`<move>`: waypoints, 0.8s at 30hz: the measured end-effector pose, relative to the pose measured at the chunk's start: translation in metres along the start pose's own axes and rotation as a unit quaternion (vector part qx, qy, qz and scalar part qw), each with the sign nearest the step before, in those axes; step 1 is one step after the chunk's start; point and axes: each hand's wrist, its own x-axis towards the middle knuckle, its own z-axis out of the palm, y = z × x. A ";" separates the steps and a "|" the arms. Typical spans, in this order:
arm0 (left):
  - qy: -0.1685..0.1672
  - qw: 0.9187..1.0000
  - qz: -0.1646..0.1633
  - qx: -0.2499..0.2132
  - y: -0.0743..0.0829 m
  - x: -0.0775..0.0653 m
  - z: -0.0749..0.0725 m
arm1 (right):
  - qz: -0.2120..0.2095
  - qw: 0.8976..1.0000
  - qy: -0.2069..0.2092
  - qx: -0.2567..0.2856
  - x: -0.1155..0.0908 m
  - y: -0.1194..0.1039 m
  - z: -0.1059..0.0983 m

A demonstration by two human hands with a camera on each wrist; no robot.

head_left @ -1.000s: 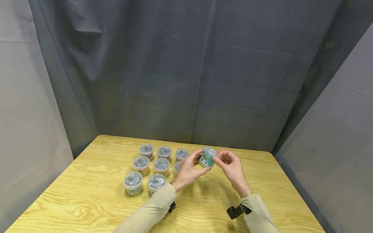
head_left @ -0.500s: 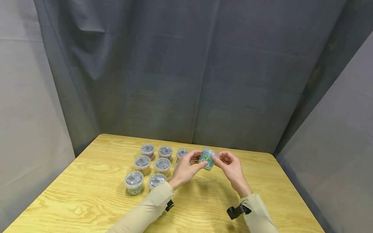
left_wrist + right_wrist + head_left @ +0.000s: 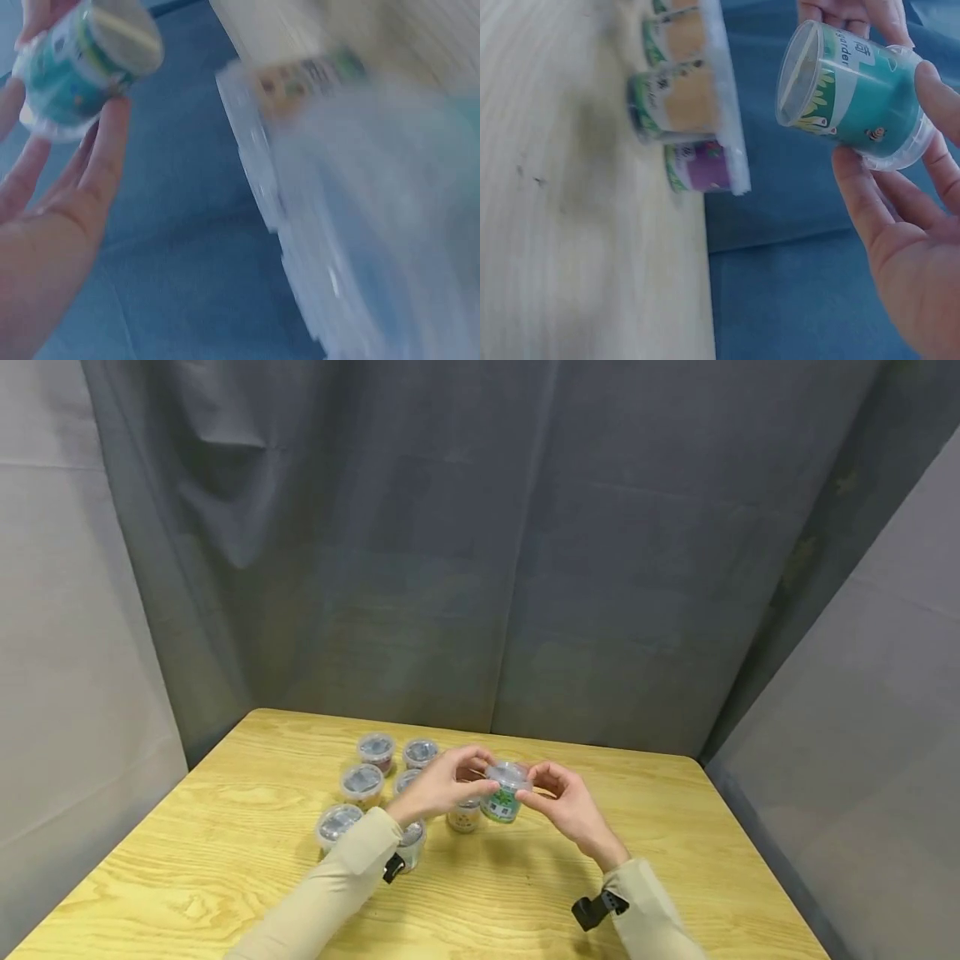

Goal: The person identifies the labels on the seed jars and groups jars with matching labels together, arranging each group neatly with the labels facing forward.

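A small clear plastic tub (image 3: 501, 806) with a teal and green label and a clear lid is held above the table, just right of a group of similar tubs. My left hand (image 3: 442, 787) grips its left side near the lid, thumb at the front. From the right, my right hand (image 3: 567, 803) pinches the same rim between thumb and fingers. In the right wrist view the tub (image 3: 874, 97) shows a bee drawing on its label, with right-hand fingertips (image 3: 849, 161) at the lid end. The left wrist view shows the left hand (image 3: 60, 225) around that lid end too.
Several lidded tubs stand in rows on the wooden table (image 3: 660, 868), among them an orange one (image 3: 362, 787) and a far-left one (image 3: 376, 750). My left forearm and hand partly cover others. One tub (image 3: 465, 818) stands right beside the held one. A grey curtain (image 3: 420, 568) hangs behind.
Both hands have carried the tub left and slightly nearer, towards the other tubs. It was tilted before and now is more upright. My left forearm now covers more of the tubs.
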 end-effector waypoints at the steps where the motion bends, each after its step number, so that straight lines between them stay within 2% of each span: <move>1: -0.018 1.000 -0.002 0.005 -0.001 -0.002 -0.004 | -0.005 1.000 -0.009 0.000 -0.001 0.001 0.002; 5: -0.066 0.997 -0.015 0.043 -0.005 -0.013 -0.017 | -0.022 0.999 -0.048 -0.002 -0.003 0.006 0.014; 10: -0.099 0.992 -0.030 0.076 -0.012 -0.024 -0.026 | -0.028 0.996 -0.087 -0.011 -0.003 0.011 0.027; 14: -0.103 0.987 -0.012 0.123 -0.016 -0.032 -0.029 | -0.027 0.994 -0.104 -0.024 -0.004 0.011 0.035; 18: -0.102 0.978 0.017 0.182 -0.019 -0.039 -0.030 | -0.028 0.991 -0.115 -0.062 -0.004 0.014 0.042; 24: -0.121 0.965 0.041 0.228 -0.027 -0.048 -0.025 | -0.020 0.985 -0.141 -0.095 -0.008 0.017 0.052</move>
